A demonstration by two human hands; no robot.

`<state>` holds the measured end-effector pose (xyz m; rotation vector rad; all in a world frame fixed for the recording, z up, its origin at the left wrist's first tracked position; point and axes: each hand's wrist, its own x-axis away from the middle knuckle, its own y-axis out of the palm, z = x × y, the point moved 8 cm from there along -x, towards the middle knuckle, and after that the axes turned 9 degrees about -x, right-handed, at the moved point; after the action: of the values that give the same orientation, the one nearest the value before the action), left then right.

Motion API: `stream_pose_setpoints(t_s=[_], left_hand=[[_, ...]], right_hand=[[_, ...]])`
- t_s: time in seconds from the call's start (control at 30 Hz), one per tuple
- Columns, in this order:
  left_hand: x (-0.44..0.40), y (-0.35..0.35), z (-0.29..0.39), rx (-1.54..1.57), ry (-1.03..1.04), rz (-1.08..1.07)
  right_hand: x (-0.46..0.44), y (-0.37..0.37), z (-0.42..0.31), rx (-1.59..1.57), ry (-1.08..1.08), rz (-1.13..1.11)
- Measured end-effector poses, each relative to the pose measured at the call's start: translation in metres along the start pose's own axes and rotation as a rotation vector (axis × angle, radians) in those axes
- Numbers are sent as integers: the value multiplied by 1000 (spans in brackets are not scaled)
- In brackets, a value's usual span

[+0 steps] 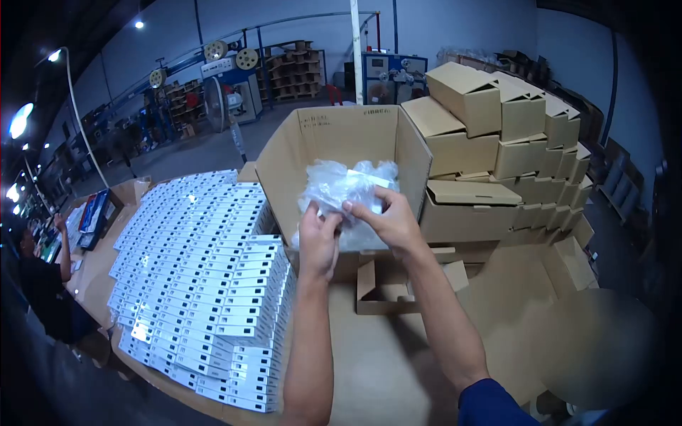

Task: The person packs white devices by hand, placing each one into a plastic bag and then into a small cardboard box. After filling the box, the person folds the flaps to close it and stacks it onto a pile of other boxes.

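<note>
Both my hands are raised in front of a large open carton [341,135] that holds crumpled clear plastic bags. My left hand [320,238] pinches the near edge of a clear plastic bag [334,186]. Just to its right, my right hand [387,224] grips the same bag between thumb and fingers. A white patch shows on the plastic near the right fingers; whether it is a label or something inside, I cannot make out. Below my hands, a small brown box [387,298] stands on the table with its flaps up.
Stacked rows of slim white boxes [199,284] fill the left of the table [369,369]. Closed brown cartons [462,153] are piled high at the right. Another person [53,284] is at the far left. A fan [217,103] and machines stand behind.
</note>
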<state>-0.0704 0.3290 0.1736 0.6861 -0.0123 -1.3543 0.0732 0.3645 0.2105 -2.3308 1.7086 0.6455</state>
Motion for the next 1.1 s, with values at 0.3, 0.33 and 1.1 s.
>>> stream_pose_setpoints(t_s=[0.3, 0.33, 1.1], left_hand=[[178, -55, -31, -259, -262, 24], [182, -50, -7, -456, -74, 88], [287, -40, -24, -317, -153, 219]], right_hand=[[134, -27, -22, 367, 6, 43], [144, -29, -22, 411, 65, 32], [328, -9, 74, -362, 551, 121]])
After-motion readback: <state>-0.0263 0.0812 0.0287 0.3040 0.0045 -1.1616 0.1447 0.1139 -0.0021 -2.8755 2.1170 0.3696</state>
